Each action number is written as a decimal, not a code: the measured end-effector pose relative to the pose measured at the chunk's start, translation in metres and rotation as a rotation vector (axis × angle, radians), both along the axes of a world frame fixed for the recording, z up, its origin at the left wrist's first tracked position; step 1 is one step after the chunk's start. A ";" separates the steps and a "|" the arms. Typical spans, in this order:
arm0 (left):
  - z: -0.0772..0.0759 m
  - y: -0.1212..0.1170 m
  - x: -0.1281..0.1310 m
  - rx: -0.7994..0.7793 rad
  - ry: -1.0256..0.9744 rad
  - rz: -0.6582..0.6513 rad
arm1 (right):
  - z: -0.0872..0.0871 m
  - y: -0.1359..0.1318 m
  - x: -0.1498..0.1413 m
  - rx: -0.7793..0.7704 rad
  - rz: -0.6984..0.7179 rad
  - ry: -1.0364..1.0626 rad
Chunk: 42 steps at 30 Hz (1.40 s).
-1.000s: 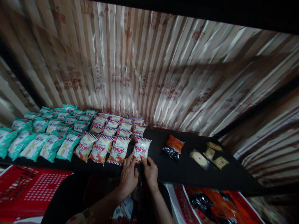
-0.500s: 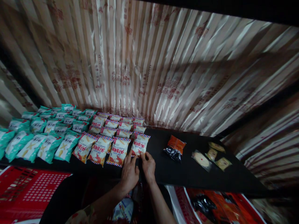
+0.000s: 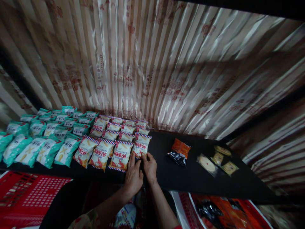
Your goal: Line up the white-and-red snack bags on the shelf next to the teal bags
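Observation:
My left hand (image 3: 133, 175) and my right hand (image 3: 150, 167) are at the near end of a white and orange snack bag (image 3: 141, 145) with red lettering and a striped top edge. The fingers of both hands close on its lower corners, hiding its bottom edge. The bag lies at the right end of the front row on a black shelf (image 3: 162, 175). Just left of it lies a matching snack bag (image 3: 120, 154), close to my left fingertips. More bags of the same kind stand in rows behind.
Teal and white snack bags (image 3: 68, 149) fill the shelf's left side. To the right lie an orange and black packet (image 3: 179, 151), a round pale packaged item (image 3: 206, 163) and small yellowish packets (image 3: 229, 168). Below are a red basket (image 3: 45, 194) and a container of orange packets (image 3: 226, 210).
The snack bag between my hands has shifted slightly left, closer to its neighbour. Both hands have moved a little with it, the right hand also leftward.

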State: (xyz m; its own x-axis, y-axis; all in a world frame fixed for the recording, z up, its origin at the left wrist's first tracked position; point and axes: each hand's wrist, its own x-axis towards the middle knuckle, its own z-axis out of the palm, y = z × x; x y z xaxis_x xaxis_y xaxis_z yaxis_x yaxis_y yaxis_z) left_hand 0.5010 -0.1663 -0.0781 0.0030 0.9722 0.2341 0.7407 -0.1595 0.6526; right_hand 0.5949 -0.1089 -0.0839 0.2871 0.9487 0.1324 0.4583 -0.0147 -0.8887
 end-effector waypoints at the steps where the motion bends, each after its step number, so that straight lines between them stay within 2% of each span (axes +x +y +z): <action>1: 0.000 0.000 0.001 0.001 -0.003 -0.002 | 0.000 0.000 0.000 -0.007 0.008 -0.005; 9: -0.001 -0.001 0.002 -0.014 -0.022 -0.001 | 0.004 0.000 -0.001 -0.049 -0.039 -0.072; 17: 0.001 0.002 0.003 -0.038 -0.023 -0.004 | 0.000 0.001 0.000 -0.004 0.031 -0.024; 28: 0.001 0.002 0.003 -0.046 -0.023 -0.015 | 0.001 0.001 -0.002 -0.019 0.029 -0.071; 37: 0.002 -0.009 0.004 -0.046 -0.030 -0.047 | -0.005 -0.022 -0.004 0.091 -0.093 -0.097; 42: 0.004 -0.020 0.002 -0.067 -0.040 -0.092 | -0.008 -0.039 -0.005 0.146 -0.087 -0.078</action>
State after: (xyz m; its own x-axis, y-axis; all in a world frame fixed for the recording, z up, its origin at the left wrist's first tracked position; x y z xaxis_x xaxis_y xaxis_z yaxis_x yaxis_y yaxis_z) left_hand 0.5026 -0.1862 -0.0738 0.0848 0.9816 0.1708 0.6983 -0.1808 0.6926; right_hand 0.5902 -0.1478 -0.0921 0.3507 0.8898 0.2922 0.5287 0.0694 -0.8460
